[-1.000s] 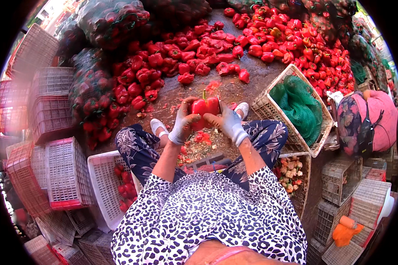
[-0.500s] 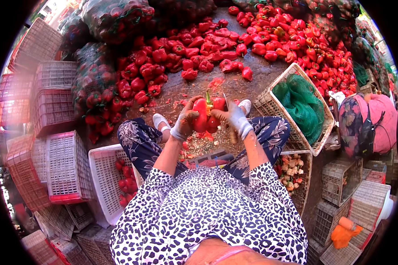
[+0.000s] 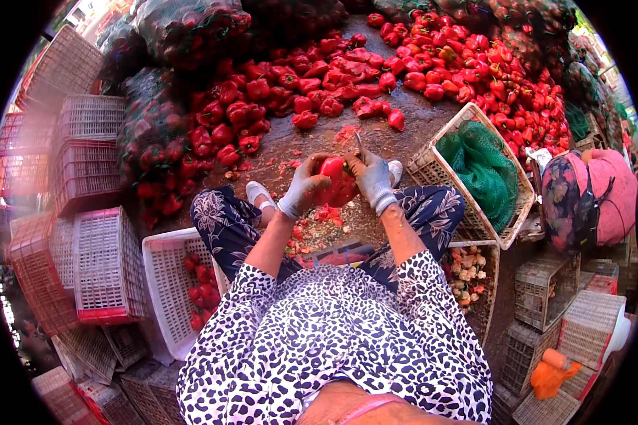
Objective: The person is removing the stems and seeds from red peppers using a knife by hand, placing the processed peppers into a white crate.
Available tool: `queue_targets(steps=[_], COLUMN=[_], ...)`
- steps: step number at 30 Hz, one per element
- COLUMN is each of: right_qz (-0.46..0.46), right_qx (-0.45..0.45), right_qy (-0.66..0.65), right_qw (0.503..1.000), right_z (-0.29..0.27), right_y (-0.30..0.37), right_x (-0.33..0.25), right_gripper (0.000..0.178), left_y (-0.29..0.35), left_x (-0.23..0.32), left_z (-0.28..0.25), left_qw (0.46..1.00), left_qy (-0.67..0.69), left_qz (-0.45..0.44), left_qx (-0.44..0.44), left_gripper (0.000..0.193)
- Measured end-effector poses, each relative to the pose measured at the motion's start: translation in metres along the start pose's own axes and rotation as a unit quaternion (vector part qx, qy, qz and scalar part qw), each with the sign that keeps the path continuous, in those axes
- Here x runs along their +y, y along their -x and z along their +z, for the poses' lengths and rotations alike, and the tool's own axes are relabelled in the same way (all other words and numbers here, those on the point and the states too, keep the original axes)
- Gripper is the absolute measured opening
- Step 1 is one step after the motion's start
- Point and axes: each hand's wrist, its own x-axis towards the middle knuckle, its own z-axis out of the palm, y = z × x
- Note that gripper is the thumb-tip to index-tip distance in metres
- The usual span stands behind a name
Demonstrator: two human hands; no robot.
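Between my knees my left hand [image 3: 305,188], in a stained grey glove, is closed round a red bell pepper [image 3: 338,185]. The pepper is tilted, its stem end toward my right hand [image 3: 373,181]. That hand, gloved alike, is closed on a small knife [image 3: 359,144]; only the narrow blade shows, pointing up and away, and the handle is hidden in the fist. Its fingers touch the pepper's right side. Red scraps and pale seeds [image 3: 326,228] litter the wet ground below.
Loose red peppers [image 3: 468,64] lie heaped ahead, with filled mesh sacks [image 3: 152,120] at left. A crate of green netting [image 3: 475,177] stands at right, above a crate of pepper cores [image 3: 468,273]. A white crate [image 3: 164,283] holding peppers sits by my left thigh; stacked crates [image 3: 106,262] stand beyond.
The pepper has turned from stem up, its pale core showing through a split, to tilted with its stem end toward my right hand. The blade now points up higher.
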Motion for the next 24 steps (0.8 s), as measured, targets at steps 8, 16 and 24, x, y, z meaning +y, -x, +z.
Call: queue_targets(steps=[8,16,24], right_qz=[0.046,-0.136,0.238], right_qx=[0.121,0.427,0.424], right_qy=[-0.382,-0.086,0.345], right_qw=[0.915,0.890,0.803], right_z=[-0.046,-0.166,-0.265], right_y=[-0.030,0.102,0.239], right_x=[0.088,-0.011,0.120], right_gripper=[0.033,0.019,0.035], left_y=[-0.004,0.091,0.330], left_x=[0.031,0.154,0.106], left_z=[0.010,-0.064,-0.341], left_qw=[0.998,0.922,0.659], left_qy=[-0.048,-0.255,-0.606], left_qz=[-0.004,0.175,-0.069], left_qx=[0.041,0.234,0.439], left_gripper=[0.056,0.055,0.078])
